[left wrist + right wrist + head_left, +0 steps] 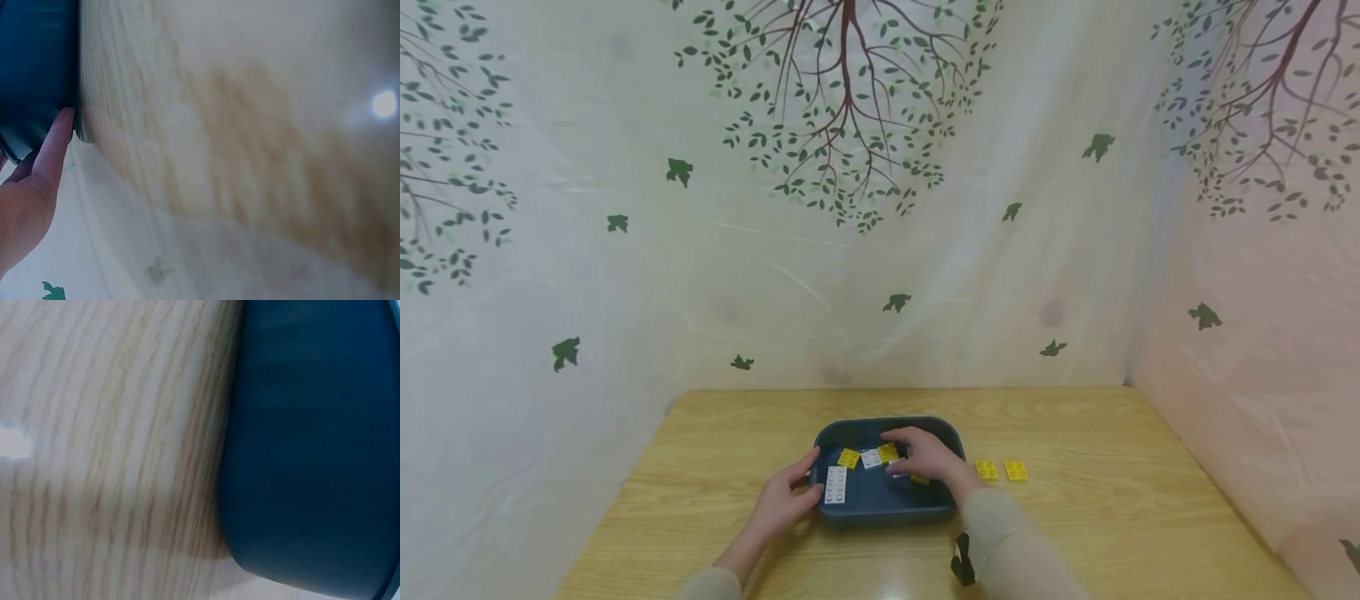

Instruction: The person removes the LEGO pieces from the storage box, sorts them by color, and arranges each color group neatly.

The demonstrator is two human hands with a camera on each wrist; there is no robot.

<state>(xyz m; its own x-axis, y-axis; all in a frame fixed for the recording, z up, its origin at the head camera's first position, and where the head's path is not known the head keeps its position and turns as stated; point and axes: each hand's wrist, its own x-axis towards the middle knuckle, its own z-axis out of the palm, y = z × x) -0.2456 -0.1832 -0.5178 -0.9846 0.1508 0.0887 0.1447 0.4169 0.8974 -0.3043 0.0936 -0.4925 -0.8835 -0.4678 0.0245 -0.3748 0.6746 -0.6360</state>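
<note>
Two bare hands work at a dark blue tray (887, 518) in the middle of the surface (1120, 500). Your left hand (782, 500) lies at the tray's left end, thumb and fingers spread apart against its wall. Your right hand (932, 458) reaches over the right side, palm down, thumb and forefinger parted above the bricks — you cannot tell whether it pinches one.

Inside the tray you have a long white brick (835, 485) by the left wall, then a yellow brick (848, 459), a square white brick (871, 458) and another yellow brick (888, 452) close to your right fingertips; others are partly hidden by that hand.

Only the head view gives you the bricks. Your left wrist view shows a straight finger (53, 147) touching the tray's outside, and the right wrist view shows you the tray's outer wall beside bare wood grain.

Two loose yellow bricks (1017, 472) sit just right of the tray — past them, the surface runs on to its right edge. A strip of wood separates the far rim from the curtain (775, 292).
</note>
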